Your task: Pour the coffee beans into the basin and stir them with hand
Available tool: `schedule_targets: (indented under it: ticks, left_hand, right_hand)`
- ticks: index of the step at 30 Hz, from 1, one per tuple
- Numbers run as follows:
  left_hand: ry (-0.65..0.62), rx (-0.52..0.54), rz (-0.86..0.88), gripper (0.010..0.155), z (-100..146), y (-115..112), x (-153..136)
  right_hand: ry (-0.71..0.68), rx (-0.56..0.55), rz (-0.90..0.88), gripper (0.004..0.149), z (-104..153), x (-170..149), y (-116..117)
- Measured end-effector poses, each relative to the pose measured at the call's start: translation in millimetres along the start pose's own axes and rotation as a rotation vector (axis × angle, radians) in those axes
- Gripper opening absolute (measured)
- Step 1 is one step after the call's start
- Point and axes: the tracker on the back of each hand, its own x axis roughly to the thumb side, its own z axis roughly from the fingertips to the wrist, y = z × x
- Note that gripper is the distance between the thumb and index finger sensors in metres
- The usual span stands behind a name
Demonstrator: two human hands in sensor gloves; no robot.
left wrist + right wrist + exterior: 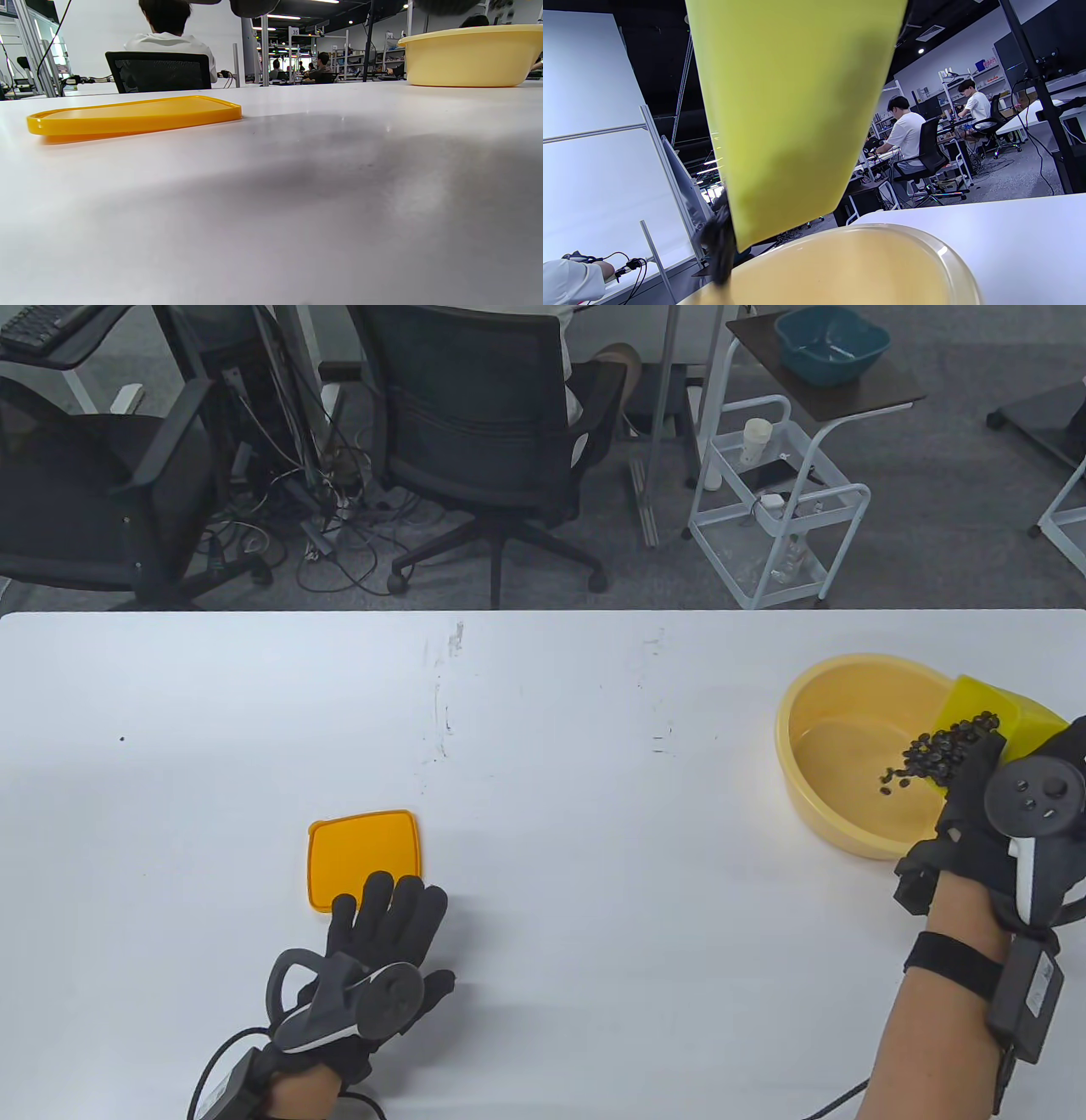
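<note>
A pale yellow basin (814,704) stands on the white table at the right. My right hand (988,793) grips a yellow-green container (1010,721) tilted over the basin's right rim. Dark coffee beans (937,755) stream from its mouth into the basin. In the right wrist view the container (793,110) fills the middle, with blurred beans (719,245) falling past its lower corner toward the basin (865,271). My left hand (394,912) lies flat on the table with straight fingers, its fingertips at the near edge of an orange lid (365,853). The left wrist view shows the lid (131,114) and the basin (471,57) far off.
The table's far edge runs across the middle of the table view. Beyond it stand office chairs (484,432), floor cables and a white trolley (776,504). A person in white (167,42) sits behind a chair past the table.
</note>
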Motion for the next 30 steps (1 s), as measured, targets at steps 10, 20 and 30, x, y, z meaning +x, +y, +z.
schedule_targets:
  ticks: [10,20,30]
  left_hand:
    - [0.0,-0.002,0.001,0.083,0.1,-0.1,0.3]
    - [-0.001,-0.004,0.003,0.083,0.1,0.1,0.5]
    - [0.001,-0.008,0.005,0.084,0.7,-0.3,0.7]
  right_hand:
    - [0.002,0.001,-0.026,0.079,0.0,1.5,-1.0]
    - [0.004,0.001,-0.031,0.079,0.1,3.2,-3.2]
    - [-0.025,-0.009,-0.007,0.079,0.1,9.2,3.8]
